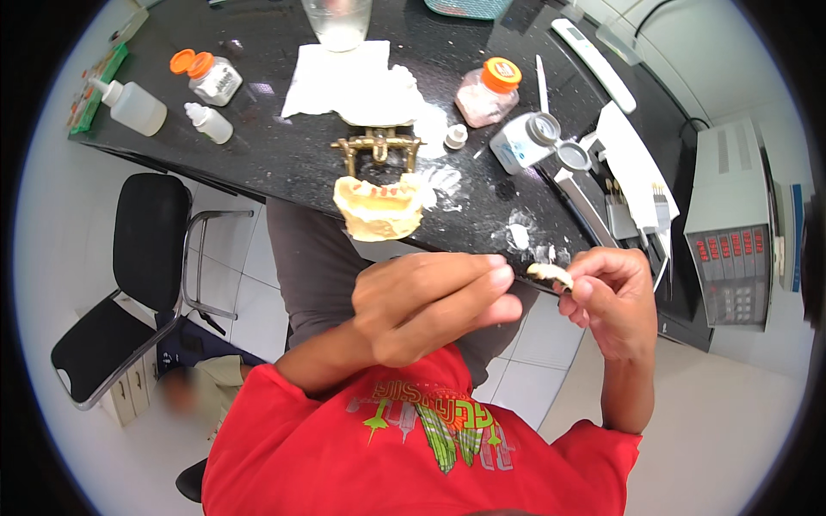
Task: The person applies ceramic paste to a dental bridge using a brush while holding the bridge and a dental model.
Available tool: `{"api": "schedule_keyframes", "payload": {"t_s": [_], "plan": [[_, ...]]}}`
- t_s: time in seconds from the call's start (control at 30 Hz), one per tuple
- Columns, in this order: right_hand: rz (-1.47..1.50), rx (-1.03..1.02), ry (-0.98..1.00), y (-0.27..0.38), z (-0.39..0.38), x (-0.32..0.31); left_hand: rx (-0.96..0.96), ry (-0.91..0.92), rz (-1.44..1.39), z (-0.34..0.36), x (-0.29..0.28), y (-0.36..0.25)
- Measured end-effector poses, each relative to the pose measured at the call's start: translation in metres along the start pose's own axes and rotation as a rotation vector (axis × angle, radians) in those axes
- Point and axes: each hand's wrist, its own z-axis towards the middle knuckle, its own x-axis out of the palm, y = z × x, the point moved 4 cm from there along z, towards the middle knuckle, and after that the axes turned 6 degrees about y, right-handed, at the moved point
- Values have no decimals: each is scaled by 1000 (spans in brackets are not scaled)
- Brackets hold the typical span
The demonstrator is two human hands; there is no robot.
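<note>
Between the thumb and fingers of my right hand (615,297) is a small cream-coloured dental bridge (547,273), with a dark underside near the fingertips. My left hand (434,301) reaches toward it, its fingers bunched together and the tips just short of the bridge. Whatever those fingers may pinch is hidden. Beyond my hands, at the table edge, a yellowish plaster dental model (379,211) with reddish spots along its ridge is attached to a brass articulator (379,148). A dab of white powder (519,236) lies on the black tabletop (465,202) near my right hand.
White tissue (331,77) and a clear cup (338,26) are behind the articulator. Orange-lidded jars (486,93) (215,82), an opened grey-lidded bottle (525,142) and brushes (661,206) surround the work area. A control unit (731,232) stands right; a black chair (151,232), left.
</note>
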Motion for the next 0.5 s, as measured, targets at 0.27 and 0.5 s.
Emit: {"api": "schedule_keyframes", "payload": {"t_s": [0.27,0.5], "plan": [[-414,-505,-27,43,46,42,81,-335,138,-17,-58,20],[-634,-702,285,57,100,66,-398,-48,-188,2,-72,52]]}}
